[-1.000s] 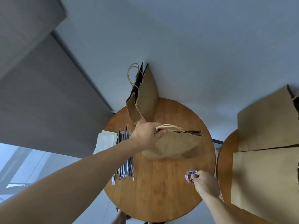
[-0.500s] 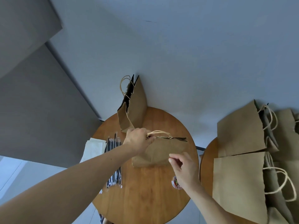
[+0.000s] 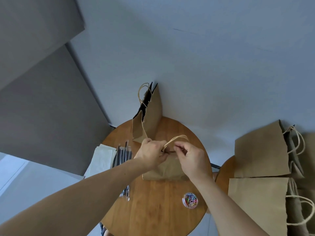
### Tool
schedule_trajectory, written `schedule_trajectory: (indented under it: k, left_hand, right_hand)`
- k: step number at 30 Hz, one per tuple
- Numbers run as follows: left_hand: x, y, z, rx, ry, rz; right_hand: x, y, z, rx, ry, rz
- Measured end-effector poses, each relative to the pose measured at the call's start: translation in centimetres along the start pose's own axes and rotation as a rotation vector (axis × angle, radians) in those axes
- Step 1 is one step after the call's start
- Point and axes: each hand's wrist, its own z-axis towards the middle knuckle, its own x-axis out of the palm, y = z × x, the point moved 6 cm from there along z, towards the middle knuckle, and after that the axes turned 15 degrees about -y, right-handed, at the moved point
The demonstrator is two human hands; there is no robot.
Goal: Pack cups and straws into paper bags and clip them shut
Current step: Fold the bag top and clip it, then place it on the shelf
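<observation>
On the round wooden table (image 3: 153, 212) the right hand (image 3: 190, 157) had come up from beside the tub of paper clips (image 3: 190, 200) to the paper bag (image 3: 163, 171) at the middle. It pinched the bag's mouth beside the left hand (image 3: 150, 154), which was curled on the same edge. A second bag (image 3: 151, 116) stood behind, making two there, with one tub and one bundle of straws (image 3: 123, 154).

Both hands meet at the top edge of a brown paper bag (image 3: 167, 169) standing on the round wooden table (image 3: 153, 210); the left hand (image 3: 150, 153) and right hand (image 3: 191, 158) pinch its mouth together beside the twine handles (image 3: 175, 139). A small tub of coloured paper clips (image 3: 190, 200) sits nearer, wrapped straws (image 3: 123, 153) lie to the left, and another bag (image 3: 150, 114) stands behind.
</observation>
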Motion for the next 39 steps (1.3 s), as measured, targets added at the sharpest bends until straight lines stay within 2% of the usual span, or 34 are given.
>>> schedule_trajectory:
  k: [6, 11, 16, 23, 35, 39]
  left_hand:
    - [0.0, 0.3, 0.2, 0.000, -0.014, -0.014]
    - [0.2, 0.3, 0.1, 0.035, 0.016, 0.027]
    - [0.1, -0.1, 0.3, 0.053, 0.021, 0.027]
    - [0.4, 0.2, 0.3, 0.029, 0.008, 0.027]
    - [0.6, 0.2, -0.1, 0.008, -0.040, -0.007]
    - [0.3, 0.0, 0.1, 0.013, -0.044, -0.018]
  right_hand:
    - [1.2, -1.0, 0.4, 0.065, 0.078, 0.024]
    - [2.0, -1.6, 0.4, 0.049, 0.131, -0.005]
    - [2.1, -1.7, 0.7, -0.006, 0.120, -0.045]
    - [1.9, -1.5, 0.1, -0.171, 0.071, -0.084]
    - [2.2, -2.5, 0.1, -0.169, 0.225, -0.229]
    - [1.6, -2.0, -0.1, -0.212, 0.191, -0.187]
